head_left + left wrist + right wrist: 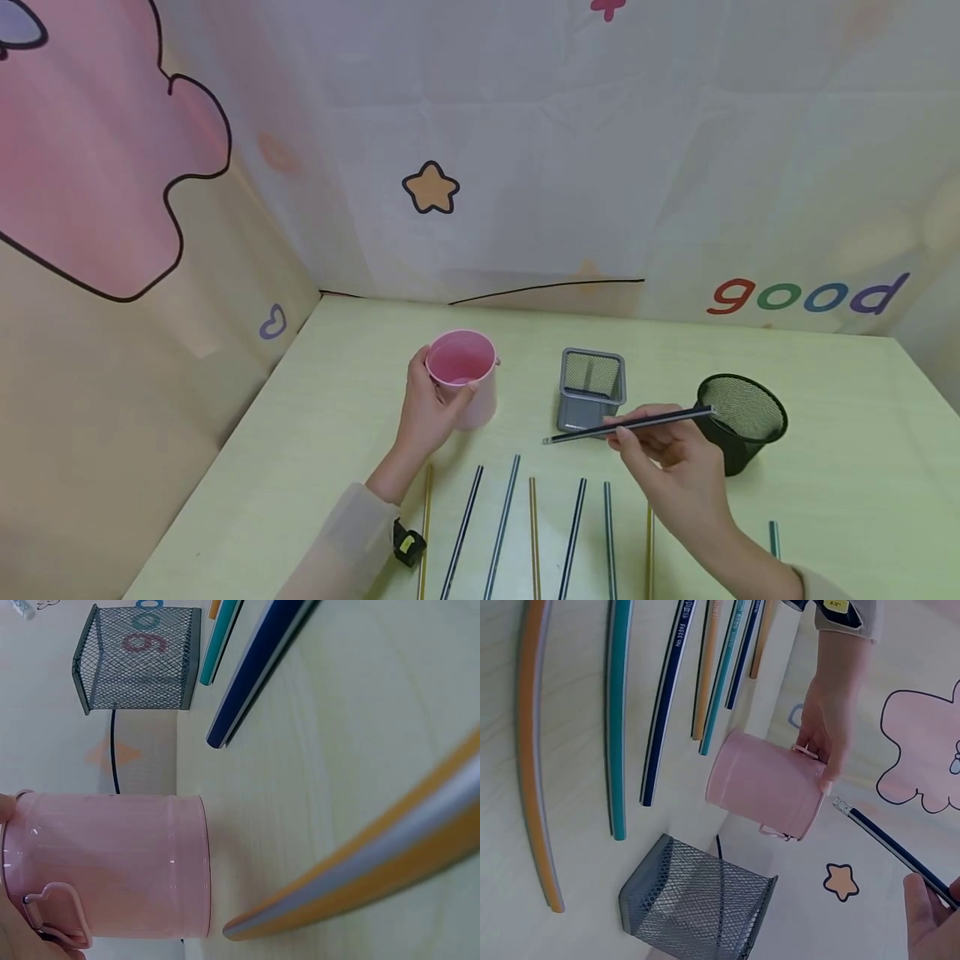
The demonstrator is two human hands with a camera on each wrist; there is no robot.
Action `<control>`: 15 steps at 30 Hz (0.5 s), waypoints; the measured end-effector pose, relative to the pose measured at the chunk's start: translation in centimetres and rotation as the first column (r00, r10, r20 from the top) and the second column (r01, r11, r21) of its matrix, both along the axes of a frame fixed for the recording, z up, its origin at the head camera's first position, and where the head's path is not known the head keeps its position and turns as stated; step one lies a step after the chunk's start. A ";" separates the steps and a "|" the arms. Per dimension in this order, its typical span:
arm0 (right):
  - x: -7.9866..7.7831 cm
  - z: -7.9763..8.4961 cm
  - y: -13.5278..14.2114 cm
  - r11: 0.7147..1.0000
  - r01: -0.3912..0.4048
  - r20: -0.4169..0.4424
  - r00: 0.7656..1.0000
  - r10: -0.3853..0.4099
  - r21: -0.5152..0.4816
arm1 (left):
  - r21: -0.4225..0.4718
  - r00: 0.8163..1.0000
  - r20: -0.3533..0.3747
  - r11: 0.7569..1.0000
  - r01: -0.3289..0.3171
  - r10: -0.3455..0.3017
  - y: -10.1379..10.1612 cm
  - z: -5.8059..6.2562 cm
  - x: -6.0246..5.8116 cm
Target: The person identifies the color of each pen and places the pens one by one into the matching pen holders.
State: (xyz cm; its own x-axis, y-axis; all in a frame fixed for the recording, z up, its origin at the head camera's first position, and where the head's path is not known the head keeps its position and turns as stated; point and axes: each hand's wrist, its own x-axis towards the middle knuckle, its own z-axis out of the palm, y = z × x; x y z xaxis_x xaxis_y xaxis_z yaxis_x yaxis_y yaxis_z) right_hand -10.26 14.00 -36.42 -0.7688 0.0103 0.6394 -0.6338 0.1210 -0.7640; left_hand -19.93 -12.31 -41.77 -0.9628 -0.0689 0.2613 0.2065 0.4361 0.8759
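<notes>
My left hand point(429, 410) grips the rim of a small pink bucket point(482, 402), thumb over the near side. The bucket stands upright on the table, and its wire handle shows in the left wrist view. My right hand point(681, 471) pinches a dark blue pencil with silver stripes point(583, 433), held nearly level above the table. In the right wrist view the pencil point(889, 844) has its metal-tipped end towards the bucket's rim, apart from it. Below both hands lies a row of several striped pencils, among them a blue one point(461, 533), a teal one point(502, 525) and a yellow one point(534, 537).
Between the hands stands a grey square mesh holder point(592, 410). A round black mesh holder point(738, 429) is just beyond my right hand. One teal pencil point(774, 540) lies farther right. A printed curtain point(525, 167) hangs behind the pale table point(300, 467).
</notes>
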 end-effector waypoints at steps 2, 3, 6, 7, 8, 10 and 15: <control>-0.3 0.0 -0.3 1.000 -0.015 -0.008 1.000 0.015 -0.013 | -0.002 1.000 0.000 1.000 -0.001 0.001 0.0 0.0 0.1; -0.4 0.1 -0.5 0.999 -0.027 -0.015 1.000 0.026 -0.019 | -0.003 1.000 -0.002 1.000 -0.001 0.001 0.0 0.0 0.1; -0.9 0.2 -1.2 0.999 -0.045 -0.036 0.998 0.044 -0.027 | -0.009 1.000 0.001 1.000 -0.010 0.010 -0.1 -0.1 0.1; -1.0 0.2 -1.4 0.999 -0.038 -0.045 0.998 0.037 -0.016 | -0.013 1.000 0.003 1.000 -0.013 0.013 -0.2 -0.1 0.1; -1.2 0.3 -1.6 0.999 -0.031 -0.052 0.998 0.031 -0.007 | -0.015 1.000 0.002 1.000 -0.014 0.014 -0.2 -0.1 0.1; -1.5 0.3 -2.0 0.999 -0.031 -0.075 0.997 0.030 -0.011 | -0.015 1.000 -0.001 1.000 -0.010 0.010 -0.3 -0.2 -0.1; -2.1 0.5 -2.6 1.000 -0.017 -0.106 0.994 0.018 0.013 | -0.010 1.000 -0.010 1.000 0.010 -0.010 -0.2 -0.2 -0.2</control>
